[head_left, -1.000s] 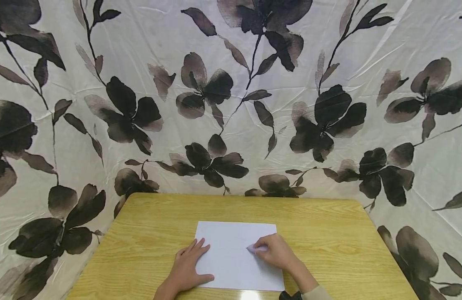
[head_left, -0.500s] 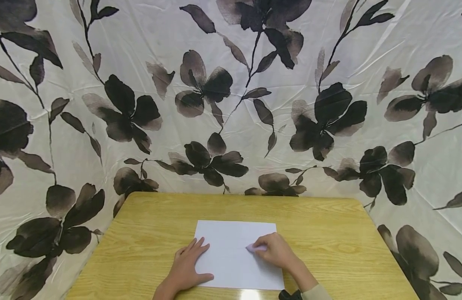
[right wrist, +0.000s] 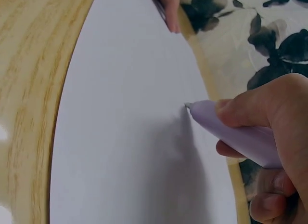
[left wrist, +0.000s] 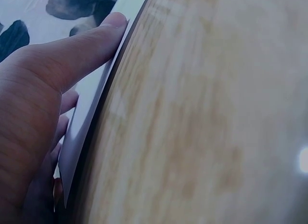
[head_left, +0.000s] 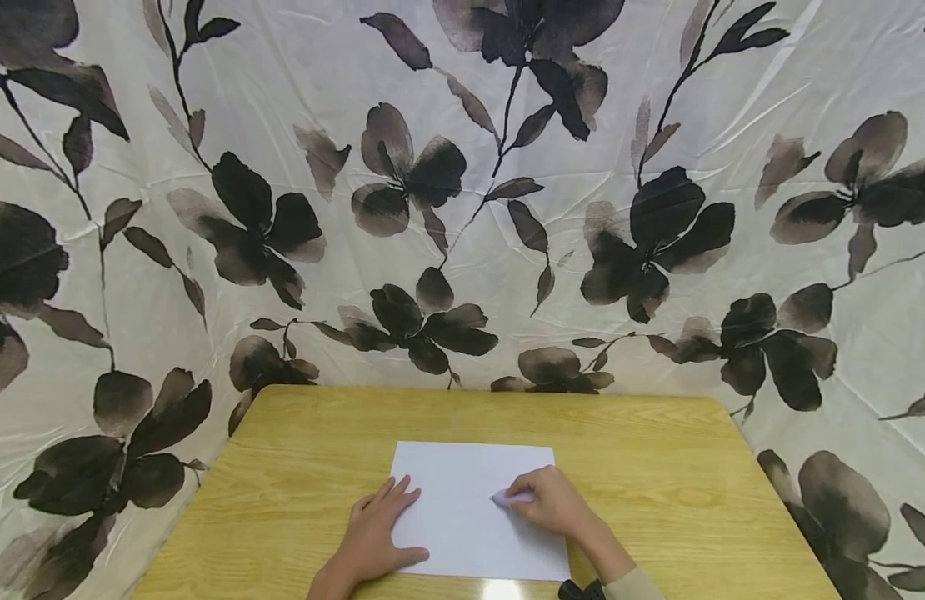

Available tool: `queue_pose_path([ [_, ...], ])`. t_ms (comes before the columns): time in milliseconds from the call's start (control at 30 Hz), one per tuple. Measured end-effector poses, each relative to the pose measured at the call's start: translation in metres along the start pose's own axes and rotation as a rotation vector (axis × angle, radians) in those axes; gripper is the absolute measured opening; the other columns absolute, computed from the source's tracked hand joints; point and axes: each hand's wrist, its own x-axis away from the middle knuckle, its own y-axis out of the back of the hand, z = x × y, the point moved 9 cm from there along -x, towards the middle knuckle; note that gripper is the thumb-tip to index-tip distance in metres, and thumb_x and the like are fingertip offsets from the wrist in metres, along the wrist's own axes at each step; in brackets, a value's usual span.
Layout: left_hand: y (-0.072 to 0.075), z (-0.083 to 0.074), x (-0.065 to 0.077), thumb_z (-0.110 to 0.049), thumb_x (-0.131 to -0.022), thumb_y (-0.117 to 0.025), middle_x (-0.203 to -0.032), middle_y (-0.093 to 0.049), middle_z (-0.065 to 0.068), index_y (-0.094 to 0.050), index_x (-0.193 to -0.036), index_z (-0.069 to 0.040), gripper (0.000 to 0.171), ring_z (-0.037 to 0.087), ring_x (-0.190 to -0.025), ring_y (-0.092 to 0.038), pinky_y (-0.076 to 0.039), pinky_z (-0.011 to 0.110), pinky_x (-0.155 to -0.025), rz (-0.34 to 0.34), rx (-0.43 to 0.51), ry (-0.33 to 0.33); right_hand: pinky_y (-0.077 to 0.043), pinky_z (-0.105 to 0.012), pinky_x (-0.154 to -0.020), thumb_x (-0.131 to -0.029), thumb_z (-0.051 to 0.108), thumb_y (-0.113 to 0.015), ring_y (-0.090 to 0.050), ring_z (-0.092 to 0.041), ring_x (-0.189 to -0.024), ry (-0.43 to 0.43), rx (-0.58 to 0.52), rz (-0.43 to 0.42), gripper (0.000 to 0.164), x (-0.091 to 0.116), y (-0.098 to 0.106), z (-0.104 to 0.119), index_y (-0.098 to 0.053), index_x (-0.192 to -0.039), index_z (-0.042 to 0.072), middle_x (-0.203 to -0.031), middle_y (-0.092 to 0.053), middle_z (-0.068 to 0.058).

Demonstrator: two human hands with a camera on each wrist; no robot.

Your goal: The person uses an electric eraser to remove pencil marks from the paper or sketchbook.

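Observation:
A white sheet of paper (head_left: pixel 462 521) lies on the wooden table. My left hand (head_left: pixel 376 535) rests on its left edge, fingers spread and thumb along the lower corner. In the left wrist view, the thumb (left wrist: pixel 86 53) presses near the paper's edge. My right hand (head_left: pixel 558 503) pinches a thick lavender pen (right wrist: pixel 231 130) between thumb and fingers. The pen's small metal tip points left, at or just above the right-middle part of the sheet; contact is hard to tell. No mark stands out clearly on the paper.
The yellow wood-grain table (head_left: pixel 297 450) reaches back to a white cloth (head_left: pixel 537 275) printed with dark flowers. A small black object (head_left: pixel 581 590) shows by the right sleeve (head_left: pixel 633 586). Light glares off the table's front edge.
The pen tip has shifted very slightly left and down on the sheet. The left hand and the paper hold their places.

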Motion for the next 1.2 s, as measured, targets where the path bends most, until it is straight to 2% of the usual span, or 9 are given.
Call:
queue_pose_path([
  [200, -0.0019, 0.0006, 0.0003, -0.075, -0.068, -0.067, -0.154, -0.036, 0.005, -0.051, -0.142, -0.019, 0.094, 0.032, -0.142, -0.026, -0.021, 0.063, -0.102, -0.003, 0.004, 0.003, -0.054, -0.028, -0.07, -0.077, 0.007, -0.078, -0.067, -0.008, -0.078, 0.015, -0.004, -0.005, 0.011, 0.0004, -0.0015, 0.0006, -0.077, -0.084, 0.015, -0.084, -0.073, 0.005],
  [700, -0.0027, 0.0021, -0.0013, -0.077, -0.068, -0.065, -0.154, -0.036, 0.005, -0.051, -0.142, -0.019, 0.096, 0.033, -0.142, -0.026, -0.021, 0.062, -0.102, 0.016, -0.011, 0.005, -0.054, -0.028, -0.071, -0.077, 0.008, -0.078, -0.067, -0.009, -0.08, -0.036, -0.006, 0.005, 0.009, -0.0009, -0.0023, -0.0008, -0.078, -0.084, 0.015, -0.085, -0.073, 0.005],
  [933, 0.0018, -0.0026, -0.0028, -0.073, -0.068, -0.069, -0.153, -0.037, 0.008, -0.052, -0.142, -0.016, 0.095, 0.036, -0.141, -0.026, -0.02, 0.064, -0.101, -0.014, 0.008, -0.022, -0.054, -0.027, -0.069, -0.076, 0.008, -0.079, -0.067, -0.007, -0.078, -0.019, -0.007, -0.017, 0.01, -0.0005, -0.0016, -0.0008, -0.078, -0.083, 0.016, -0.084, -0.073, 0.005],
  [1200, 0.0013, -0.0025, -0.0008, -0.074, -0.068, -0.068, -0.153, -0.036, 0.009, -0.051, -0.142, -0.015, 0.096, 0.036, -0.142, -0.025, -0.02, 0.065, -0.101, 0.001, 0.017, -0.009, -0.053, -0.026, -0.068, -0.076, 0.009, -0.079, -0.066, -0.006, -0.078, -0.042, -0.013, -0.004, 0.011, 0.0008, -0.0021, -0.0031, -0.078, -0.083, 0.017, -0.084, -0.073, 0.006],
])
